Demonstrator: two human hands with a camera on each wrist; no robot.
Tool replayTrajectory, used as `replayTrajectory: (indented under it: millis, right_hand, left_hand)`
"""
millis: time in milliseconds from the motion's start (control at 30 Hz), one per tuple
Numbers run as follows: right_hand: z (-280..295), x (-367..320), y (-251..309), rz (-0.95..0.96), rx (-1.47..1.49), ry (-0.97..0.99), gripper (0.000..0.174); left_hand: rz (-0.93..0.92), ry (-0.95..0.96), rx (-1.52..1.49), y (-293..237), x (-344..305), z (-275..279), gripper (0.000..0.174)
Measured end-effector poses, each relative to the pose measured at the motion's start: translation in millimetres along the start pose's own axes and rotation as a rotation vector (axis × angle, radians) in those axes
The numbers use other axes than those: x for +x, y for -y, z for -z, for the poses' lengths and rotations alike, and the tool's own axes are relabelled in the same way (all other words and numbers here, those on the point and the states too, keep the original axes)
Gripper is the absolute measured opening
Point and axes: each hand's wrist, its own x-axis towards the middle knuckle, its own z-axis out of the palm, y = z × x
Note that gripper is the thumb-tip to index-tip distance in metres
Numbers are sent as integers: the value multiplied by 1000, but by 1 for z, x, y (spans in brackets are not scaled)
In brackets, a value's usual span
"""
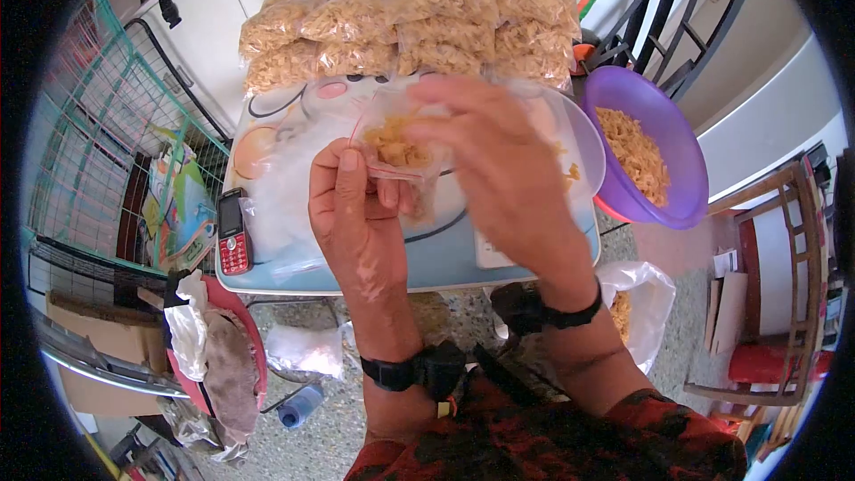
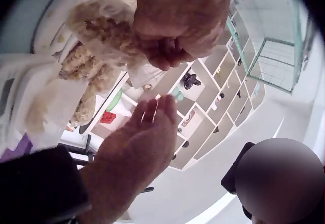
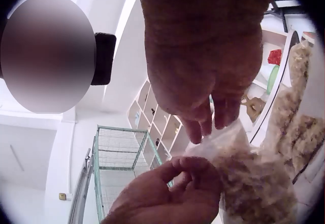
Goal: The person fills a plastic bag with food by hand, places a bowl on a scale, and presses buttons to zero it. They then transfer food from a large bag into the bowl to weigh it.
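My left hand (image 1: 361, 214) grips the edge of a clear zip bag (image 1: 398, 144) with a red seal line, thumb on the near side. Yellow-orange dried shreds lie inside the bag. Blurred in the head view, my right hand (image 1: 517, 183) is just right of the bag, its fingers reaching over toward the top. Those fingers look straight and hold nothing in the left wrist view, where the right hand (image 2: 139, 150) is seen palm side. The right wrist view shows the left hand (image 3: 170, 193) with curled fingers at the bag's corner, and the filled bag (image 3: 254, 183) hanging beside it.
Filled bags (image 1: 441, 0) are stacked along the table's back. A red keypad phone (image 1: 233, 232) lies at the left edge, near thin clear plastic (image 1: 298, 169). A purple basin (image 1: 686, 178) of shreds stands right of the table. A wire cage (image 1: 98, 125) flanks the left side.
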Motion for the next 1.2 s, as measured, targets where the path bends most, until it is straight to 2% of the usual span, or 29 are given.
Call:
replayTrajectory:
  millis: [67, 133, 167, 233, 333, 400, 467, 533, 633, 733, 933, 1033, 1133, 1200]
  right_hand:
    - [25, 2, -3, -37, -47, -59, 17]
    - [52, -8, -14, -184, -130, -69, 19]
    - [62, -15, -21, -331, -68, -99, 20]
    - [84, -38, -38, -650, -215, -106, 26]
    - [107, -85, -73, -639, -550, -48, 34]
    - [110, -107, -85, -722, -583, -22, 40]
    - [109, -117, -85, -910, -424, -18, 46]
    - [97, -100, -62, -1186, -59, -35, 52]
    - [86, -98, -58, -1140, 158, -125, 56]
    - [81, -105, -78, -1048, 274, -105, 49]
    - [66, -86, -57, -1010, 348, -179, 51]
    - [45, -69, -37, -954, 314, -59, 50]
    - [18, -55, -21, -978, 313, 65, 54]
    - [-3, -52, -18, -925, 295, 58, 55]
  left_hand:
    - [-22, -22, 2, -5, 1, 3, 14]
    - [-44, -46, 21, -12, 3, 11, 13]
    - [-78, -46, 22, -16, 4, 15, 12]
    - [-146, -47, 19, -23, 7, 24, 11]
    - [-218, -69, 61, -37, 7, 26, 9]
    - [-239, -109, 91, -36, 9, 29, 9]
    - [-237, -128, 103, -34, 13, 38, 10]
    - [-207, -181, 134, -30, 13, 39, 11]
    - [-215, -253, 145, -30, 12, 31, 12]
    - [-218, -259, 157, -33, 12, 38, 12]
    - [-306, -240, 130, -44, 10, 44, 13]
    - [-322, -237, 130, -50, 8, 42, 13]
    - [-319, -272, 122, -55, 5, 38, 12]
    - [-320, -294, 120, -57, 4, 38, 11]
